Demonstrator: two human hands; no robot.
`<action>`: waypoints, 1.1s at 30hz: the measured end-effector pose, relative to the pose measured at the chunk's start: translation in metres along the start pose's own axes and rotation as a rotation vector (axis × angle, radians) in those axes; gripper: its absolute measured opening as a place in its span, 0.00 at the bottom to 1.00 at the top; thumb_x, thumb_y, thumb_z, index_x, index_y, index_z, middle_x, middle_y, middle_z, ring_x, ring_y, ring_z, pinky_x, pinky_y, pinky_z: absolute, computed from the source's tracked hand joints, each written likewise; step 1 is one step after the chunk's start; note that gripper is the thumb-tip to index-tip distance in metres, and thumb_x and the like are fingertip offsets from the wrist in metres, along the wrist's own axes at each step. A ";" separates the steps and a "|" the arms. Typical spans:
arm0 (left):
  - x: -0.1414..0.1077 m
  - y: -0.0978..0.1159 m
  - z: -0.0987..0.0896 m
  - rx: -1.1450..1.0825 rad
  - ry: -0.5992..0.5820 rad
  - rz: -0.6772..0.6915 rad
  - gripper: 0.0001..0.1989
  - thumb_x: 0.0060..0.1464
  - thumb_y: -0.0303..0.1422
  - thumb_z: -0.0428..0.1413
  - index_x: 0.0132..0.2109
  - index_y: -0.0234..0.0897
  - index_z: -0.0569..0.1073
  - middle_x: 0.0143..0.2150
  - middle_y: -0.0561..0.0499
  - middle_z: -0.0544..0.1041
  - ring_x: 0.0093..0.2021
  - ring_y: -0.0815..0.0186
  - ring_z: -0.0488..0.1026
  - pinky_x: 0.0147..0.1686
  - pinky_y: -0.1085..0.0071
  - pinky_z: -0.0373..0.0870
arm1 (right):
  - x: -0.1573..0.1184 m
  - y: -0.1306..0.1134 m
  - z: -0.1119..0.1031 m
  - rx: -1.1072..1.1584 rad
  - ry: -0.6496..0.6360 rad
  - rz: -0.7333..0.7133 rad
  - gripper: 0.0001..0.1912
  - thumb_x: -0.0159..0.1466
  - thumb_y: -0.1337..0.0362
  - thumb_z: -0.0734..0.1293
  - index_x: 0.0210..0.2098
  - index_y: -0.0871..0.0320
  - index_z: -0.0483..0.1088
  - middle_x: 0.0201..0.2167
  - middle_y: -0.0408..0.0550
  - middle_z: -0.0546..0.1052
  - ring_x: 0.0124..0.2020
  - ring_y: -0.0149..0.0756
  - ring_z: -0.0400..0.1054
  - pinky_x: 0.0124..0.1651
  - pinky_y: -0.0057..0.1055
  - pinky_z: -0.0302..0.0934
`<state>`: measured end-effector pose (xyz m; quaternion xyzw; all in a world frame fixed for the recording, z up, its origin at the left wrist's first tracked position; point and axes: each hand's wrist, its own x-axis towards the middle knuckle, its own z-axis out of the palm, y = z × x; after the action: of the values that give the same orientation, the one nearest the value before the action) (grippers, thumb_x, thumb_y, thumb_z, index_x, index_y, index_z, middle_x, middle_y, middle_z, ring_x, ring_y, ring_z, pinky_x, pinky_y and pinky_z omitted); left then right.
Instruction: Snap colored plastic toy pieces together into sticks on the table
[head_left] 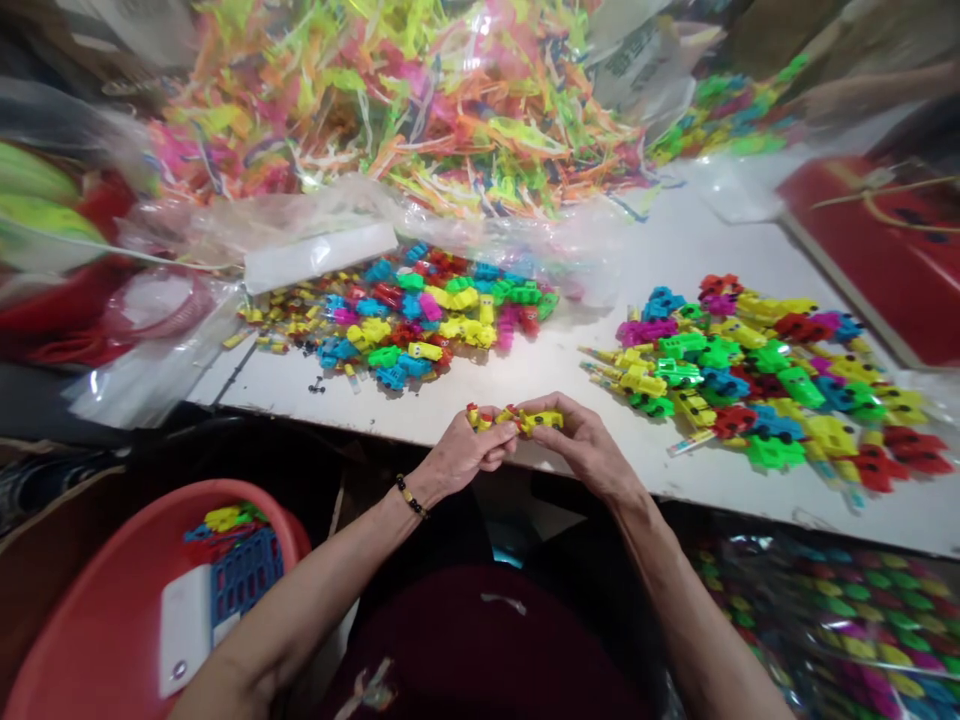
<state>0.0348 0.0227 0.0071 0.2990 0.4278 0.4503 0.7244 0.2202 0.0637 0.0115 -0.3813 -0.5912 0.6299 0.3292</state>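
Note:
Both my hands meet over the front edge of the white table [570, 370]. Between the thumb and fingers of my right hand [589, 445] is a small yellow toy car [545, 420] with dark wheels. My left hand [472, 450] is closed around small yellow pieces with red ends [480, 418], and its fingertips meet the car's near end. How the pieces and the car join is too small to tell. Beyond my hands lies a pile of coloured toy cars [420, 325] mixed with small yellow pieces [300, 312]. Right of my hands spreads another heap of toy cars [750, 370], some with sticks attached.
A big heap of bright plastic strips [420, 110] on clear film fills the back. At right stands a red box [885, 250]; beyond it shows another person's arm [877, 95]. A red tub [97, 580] sits low left. Bagged coloured pieces [862, 620] lie low right.

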 end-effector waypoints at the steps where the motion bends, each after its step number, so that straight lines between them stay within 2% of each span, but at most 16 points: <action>1: -0.001 0.000 0.000 0.001 -0.012 -0.007 0.22 0.44 0.43 0.70 0.34 0.34 0.68 0.23 0.56 0.70 0.18 0.80 0.54 0.18 0.78 0.46 | 0.000 -0.002 -0.001 -0.021 -0.018 -0.002 0.19 0.61 0.50 0.74 0.45 0.55 0.76 0.42 0.48 0.81 0.44 0.41 0.74 0.49 0.37 0.68; 6: -0.005 -0.001 -0.002 0.085 0.013 0.001 0.22 0.46 0.43 0.69 0.33 0.36 0.66 0.22 0.57 0.69 0.17 0.80 0.55 0.19 0.78 0.48 | 0.000 -0.007 0.001 -0.199 -0.031 -0.030 0.15 0.62 0.51 0.72 0.42 0.53 0.76 0.39 0.46 0.80 0.40 0.39 0.71 0.42 0.34 0.66; 11: -0.003 -0.002 -0.005 0.191 0.054 0.051 0.22 0.49 0.46 0.68 0.34 0.36 0.67 0.23 0.58 0.68 0.18 0.79 0.56 0.18 0.78 0.49 | -0.001 -0.003 0.017 -0.351 0.132 -0.095 0.11 0.63 0.56 0.68 0.42 0.55 0.73 0.37 0.47 0.77 0.36 0.38 0.68 0.36 0.34 0.62; 14: 0.000 -0.002 -0.007 0.194 0.022 0.087 0.23 0.52 0.49 0.66 0.34 0.37 0.65 0.24 0.58 0.67 0.18 0.79 0.56 0.18 0.78 0.48 | 0.001 -0.005 0.021 -0.398 0.174 -0.135 0.11 0.64 0.58 0.66 0.42 0.56 0.72 0.38 0.48 0.76 0.36 0.38 0.68 0.37 0.34 0.62; 21: 0.000 0.006 -0.005 0.316 -0.022 0.149 0.21 0.56 0.49 0.62 0.36 0.38 0.65 0.25 0.58 0.67 0.20 0.77 0.56 0.20 0.78 0.51 | 0.004 -0.015 0.012 -0.418 0.111 -0.177 0.09 0.65 0.57 0.67 0.43 0.54 0.71 0.38 0.48 0.76 0.40 0.39 0.70 0.41 0.35 0.65; 28: -0.003 0.009 -0.007 0.321 -0.018 0.162 0.19 0.58 0.47 0.60 0.36 0.39 0.63 0.25 0.58 0.66 0.20 0.77 0.56 0.19 0.78 0.51 | 0.004 -0.014 0.020 -0.371 0.130 -0.220 0.08 0.66 0.59 0.65 0.43 0.54 0.69 0.40 0.48 0.74 0.41 0.39 0.69 0.42 0.36 0.65; 33: -0.002 0.004 -0.018 0.418 0.008 0.089 0.18 0.57 0.47 0.60 0.35 0.38 0.64 0.25 0.58 0.67 0.20 0.75 0.57 0.20 0.78 0.54 | 0.011 -0.007 0.019 -0.397 0.028 -0.112 0.09 0.65 0.58 0.66 0.41 0.55 0.70 0.37 0.45 0.74 0.37 0.38 0.67 0.41 0.35 0.61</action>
<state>0.0173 0.0238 0.0028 0.4596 0.5009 0.3847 0.6244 0.1979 0.0642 0.0174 -0.4137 -0.7193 0.4765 0.2904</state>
